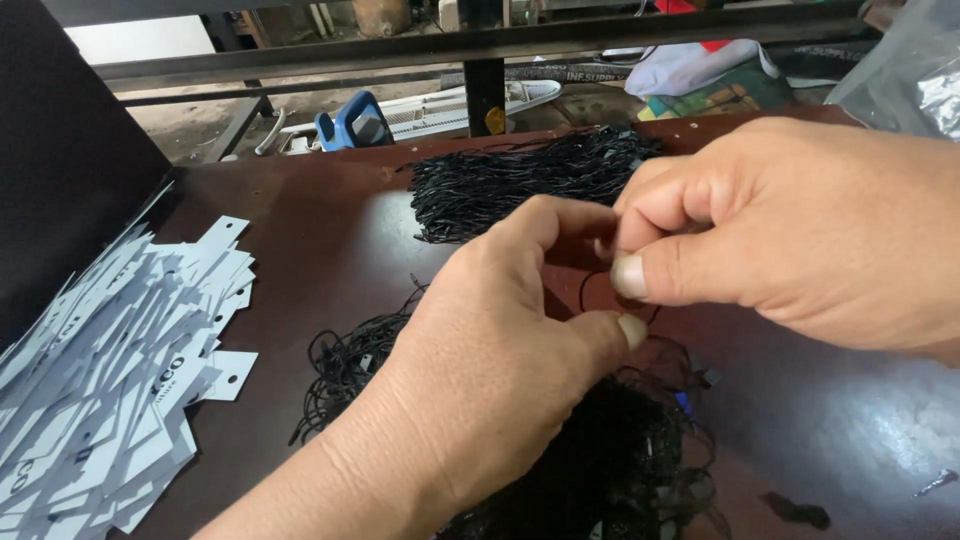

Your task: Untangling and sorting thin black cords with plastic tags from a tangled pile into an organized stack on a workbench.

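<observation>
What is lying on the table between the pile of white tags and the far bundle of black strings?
Head view: only bare dark table lies between the white tags and far string bundle.

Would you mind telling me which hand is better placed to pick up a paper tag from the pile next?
Probably the left hand. The white paper tags lie on its side of the brown table, while the right hand sits on the far side, pinching a thin black string.
</observation>
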